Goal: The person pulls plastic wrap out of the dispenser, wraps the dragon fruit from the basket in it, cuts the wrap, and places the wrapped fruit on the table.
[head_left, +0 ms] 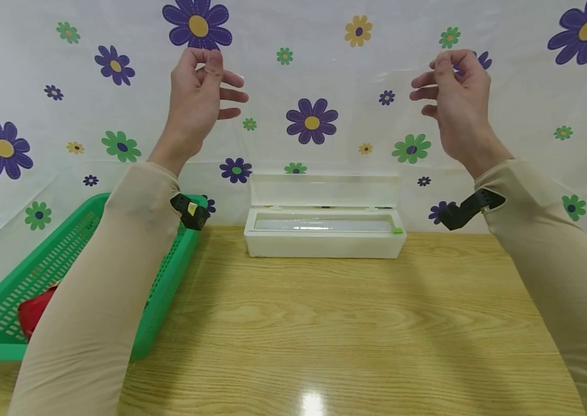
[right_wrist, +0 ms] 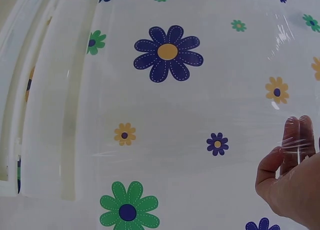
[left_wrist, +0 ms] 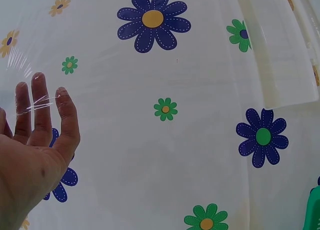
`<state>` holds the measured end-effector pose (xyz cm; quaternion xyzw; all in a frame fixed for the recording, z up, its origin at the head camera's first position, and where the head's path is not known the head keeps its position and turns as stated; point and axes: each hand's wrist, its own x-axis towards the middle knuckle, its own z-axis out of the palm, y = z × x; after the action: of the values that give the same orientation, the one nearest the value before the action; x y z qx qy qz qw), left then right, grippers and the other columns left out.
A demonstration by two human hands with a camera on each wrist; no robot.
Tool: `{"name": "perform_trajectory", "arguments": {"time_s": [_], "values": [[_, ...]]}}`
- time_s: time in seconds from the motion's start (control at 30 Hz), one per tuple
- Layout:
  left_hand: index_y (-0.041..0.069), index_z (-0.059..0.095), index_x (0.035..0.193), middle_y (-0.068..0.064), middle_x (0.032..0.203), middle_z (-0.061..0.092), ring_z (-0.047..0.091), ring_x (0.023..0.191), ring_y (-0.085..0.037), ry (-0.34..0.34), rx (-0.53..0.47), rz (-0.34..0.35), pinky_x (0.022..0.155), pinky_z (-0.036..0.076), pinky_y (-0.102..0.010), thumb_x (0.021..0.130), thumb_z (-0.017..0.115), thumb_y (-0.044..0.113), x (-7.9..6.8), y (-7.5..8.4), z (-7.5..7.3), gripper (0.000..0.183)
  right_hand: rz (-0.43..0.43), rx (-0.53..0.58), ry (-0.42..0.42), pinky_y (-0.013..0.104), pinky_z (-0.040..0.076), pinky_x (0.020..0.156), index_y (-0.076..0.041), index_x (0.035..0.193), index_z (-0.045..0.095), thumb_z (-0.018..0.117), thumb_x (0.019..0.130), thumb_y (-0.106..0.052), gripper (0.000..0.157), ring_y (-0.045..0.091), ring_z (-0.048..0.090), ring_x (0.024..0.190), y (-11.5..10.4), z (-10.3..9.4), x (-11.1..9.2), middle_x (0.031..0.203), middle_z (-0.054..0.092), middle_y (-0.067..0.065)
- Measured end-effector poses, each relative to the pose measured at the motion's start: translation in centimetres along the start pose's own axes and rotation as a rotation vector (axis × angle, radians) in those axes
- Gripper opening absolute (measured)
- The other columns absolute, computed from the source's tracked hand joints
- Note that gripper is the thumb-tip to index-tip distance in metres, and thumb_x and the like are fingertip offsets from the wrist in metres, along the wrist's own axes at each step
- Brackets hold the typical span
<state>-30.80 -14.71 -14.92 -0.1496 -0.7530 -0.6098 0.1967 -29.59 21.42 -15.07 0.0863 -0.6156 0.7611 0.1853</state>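
A sheet of clear cling film (right_wrist: 282,37) spans the space between both raised hands, showing mainly by its glints and creases. My left hand (head_left: 194,101) pinches one side between thumb and index finger, the other fingers loosely spread. On the opposite side my right hand (head_left: 462,101) pinches the film the same way. In the left wrist view, creased film crosses the fingers (left_wrist: 40,115). Below and between the hands, a white cling film dispenser (head_left: 324,245) stands with its lid (head_left: 324,190) up. A film roll (head_left: 322,224) lies inside, and a green cutter (head_left: 397,230) sits at its right end.
At left, a green plastic basket (head_left: 168,289) stands partly behind the left sleeve, with a red item (head_left: 33,312) in it. A wood-grain table (head_left: 314,323) lies below. Behind hangs a white flowered sheet (head_left: 267,138). Both wrists carry black camera mounts.
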Motion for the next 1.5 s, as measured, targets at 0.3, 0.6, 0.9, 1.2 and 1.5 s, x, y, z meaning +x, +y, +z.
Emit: {"name": "perform_trajectory", "arguments": {"time_s": [0.3, 0.6, 0.9, 1.2, 1.5], "values": [[0.017, 0.045, 0.128, 0.004, 0.102, 0.070, 0.073, 0.092, -0.013, 0.003, 0.001, 0.003, 0.081, 0.061, -0.025, 0.107, 0.041, 0.041, 0.0, 0.3, -0.2, 0.033, 0.006, 0.001, 0.003, 0.023, 0.047, 0.065, -0.015, 0.112, 0.055, 0.053, 0.106, -0.026, 0.013, 0.016, 0.070, 0.083, -0.3, 0.1, 0.0, 0.093, 0.070, 0.003], [0.016, 0.045, 0.130, 0.008, 0.101, 0.069, 0.073, 0.093, -0.010, 0.008, 0.022, 0.021, 0.086, 0.061, -0.027, 0.107, 0.042, 0.040, 0.1, 0.5, 0.0, 0.033, -0.005, -0.013, 0.011, 0.023, 0.047, 0.066, -0.016, 0.113, 0.055, 0.053, 0.106, -0.027, 0.013, 0.016, 0.070, 0.084, -0.6, 0.1, 0.1, 0.094, 0.070, 0.003], [0.017, 0.046, 0.127, 0.007, 0.100, 0.070, 0.073, 0.090, -0.010, 0.007, 0.014, 0.026, 0.085, 0.061, -0.027, 0.107, 0.042, 0.039, 0.3, 0.9, -0.1, 0.030, -0.004, -0.022, 0.012, 0.023, 0.047, 0.066, -0.016, 0.113, 0.055, 0.052, 0.106, -0.028, 0.014, 0.016, 0.069, 0.084, -0.9, 0.3, 0.3, 0.093, 0.070, 0.002], [0.018, 0.046, 0.127, 0.007, 0.102, 0.069, 0.073, 0.093, -0.012, 0.010, 0.006, 0.020, 0.086, 0.061, -0.027, 0.106, 0.044, 0.039, 0.3, 1.4, -0.2, 0.030, -0.013, -0.007, 0.005, 0.024, 0.045, 0.066, -0.016, 0.112, 0.055, 0.051, 0.107, -0.027, 0.013, 0.016, 0.068, 0.083, -1.3, 0.4, 0.4, 0.092, 0.069, 0.003], [0.017, 0.046, 0.126, 0.006, 0.102, 0.069, 0.073, 0.093, -0.012, 0.008, 0.000, 0.033, 0.084, 0.061, -0.025, 0.106, 0.044, 0.039, 0.2, 1.7, -0.3, 0.029, -0.028, 0.014, -0.003, 0.024, 0.045, 0.066, -0.015, 0.113, 0.055, 0.053, 0.106, -0.027, 0.014, 0.017, 0.068, 0.083, -1.5, 0.3, 0.1, 0.092, 0.069, 0.004]]}}
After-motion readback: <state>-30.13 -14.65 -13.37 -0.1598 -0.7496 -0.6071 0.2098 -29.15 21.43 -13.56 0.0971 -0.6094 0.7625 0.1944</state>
